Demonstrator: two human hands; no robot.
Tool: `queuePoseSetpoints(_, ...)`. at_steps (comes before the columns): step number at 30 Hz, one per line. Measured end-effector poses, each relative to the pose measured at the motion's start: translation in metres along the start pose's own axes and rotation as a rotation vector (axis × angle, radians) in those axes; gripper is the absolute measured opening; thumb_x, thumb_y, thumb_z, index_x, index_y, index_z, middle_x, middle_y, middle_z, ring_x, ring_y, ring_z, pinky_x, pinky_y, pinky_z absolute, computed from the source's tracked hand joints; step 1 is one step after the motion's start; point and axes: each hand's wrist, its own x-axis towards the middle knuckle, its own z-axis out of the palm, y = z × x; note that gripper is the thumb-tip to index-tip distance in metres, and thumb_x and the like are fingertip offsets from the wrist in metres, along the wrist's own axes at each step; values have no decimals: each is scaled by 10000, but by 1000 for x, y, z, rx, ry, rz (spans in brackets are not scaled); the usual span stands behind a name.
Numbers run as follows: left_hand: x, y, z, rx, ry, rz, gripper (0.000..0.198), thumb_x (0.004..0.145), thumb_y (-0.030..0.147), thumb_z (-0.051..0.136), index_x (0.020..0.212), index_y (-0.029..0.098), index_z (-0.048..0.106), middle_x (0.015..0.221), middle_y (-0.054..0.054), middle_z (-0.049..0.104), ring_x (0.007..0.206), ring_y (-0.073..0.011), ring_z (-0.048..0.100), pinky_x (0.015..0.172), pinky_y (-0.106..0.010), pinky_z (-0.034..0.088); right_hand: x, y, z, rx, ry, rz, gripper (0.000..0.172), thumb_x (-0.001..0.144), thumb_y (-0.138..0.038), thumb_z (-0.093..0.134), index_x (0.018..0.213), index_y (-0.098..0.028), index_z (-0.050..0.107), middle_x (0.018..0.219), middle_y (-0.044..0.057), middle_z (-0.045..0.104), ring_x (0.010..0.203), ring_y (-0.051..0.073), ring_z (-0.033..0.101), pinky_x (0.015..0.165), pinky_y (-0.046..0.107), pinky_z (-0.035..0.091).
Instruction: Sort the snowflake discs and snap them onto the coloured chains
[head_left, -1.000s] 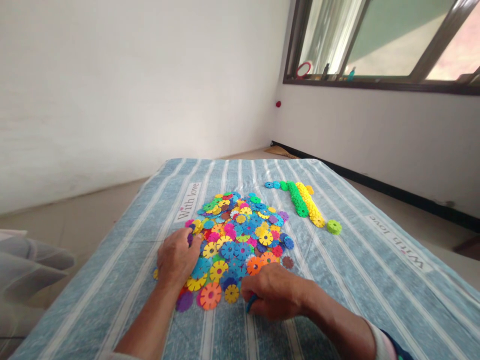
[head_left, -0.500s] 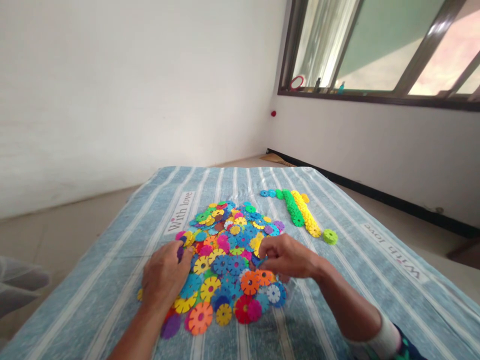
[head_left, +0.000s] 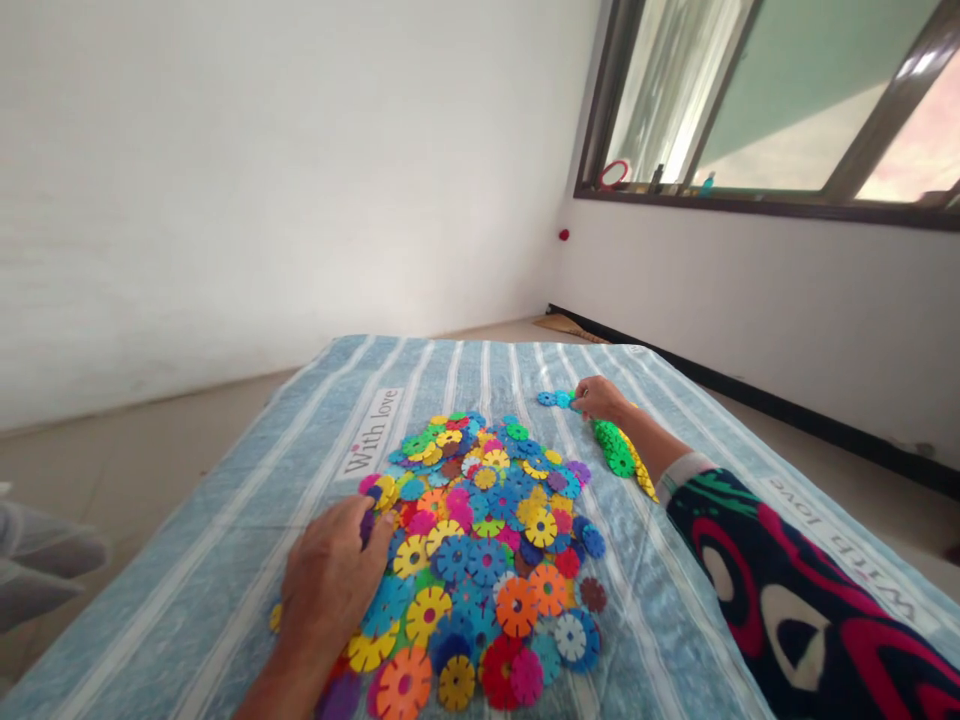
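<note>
Many coloured notched plastic discs lie in a loose pile (head_left: pixel 480 560) on the striped cloth. At its left edge is my left hand (head_left: pixel 337 560), its fingers curled, with a dark purple disc (head_left: pixel 367 527) between thumb and forefinger. My right hand (head_left: pixel 602 398) reaches to the far right, fingertips pinched together at the end of a short line of blue discs (head_left: pixel 553 399). Whatever those fingertips hold is hidden. Under the right wrist lies a row of overlapping green discs (head_left: pixel 615 448). Beside it, a row of yellow discs (head_left: pixel 645 474) is mostly covered by the forearm.
A blue and white striped cloth (head_left: pixel 247 560) with printed words covers the surface. White walls (head_left: pixel 300 180) stand beyond it. At the upper right is a window (head_left: pixel 787 100) with a red-rimmed mirror (head_left: pixel 614 175) on its sill. Whitish translucent material (head_left: pixel 45 560) shows at the left edge.
My right hand has left the right side of the pile and moved forward and right to the sorted discs. My left hand stays at the pile's left edge. The view has shifted slightly.
</note>
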Motion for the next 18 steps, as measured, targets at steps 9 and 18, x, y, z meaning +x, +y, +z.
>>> queuePoseSetpoints(9, -2, -1, 0, -7, 10, -8, 443, 845, 413, 374, 1031, 118, 647, 1045, -148, 701, 989, -293, 641, 926, -426, 479, 28, 4, 10, -130, -83, 2, 140, 731, -150, 622, 847, -144, 700, 535, -14, 656, 511, 111, 609, 515, 165, 418)
queuePoseSetpoints(18, -1, -2, -1, 1, 10, 7, 419, 843, 406, 388, 1022, 133, 652, 1046, -140, 707, 994, -288, 646, 918, -420, 489, 33, -10, 10, -289, -137, -11, 218, 688, -129, 662, 895, -174, 716, 617, 13, 691, 716, 163, 653, 621, 195, 437)
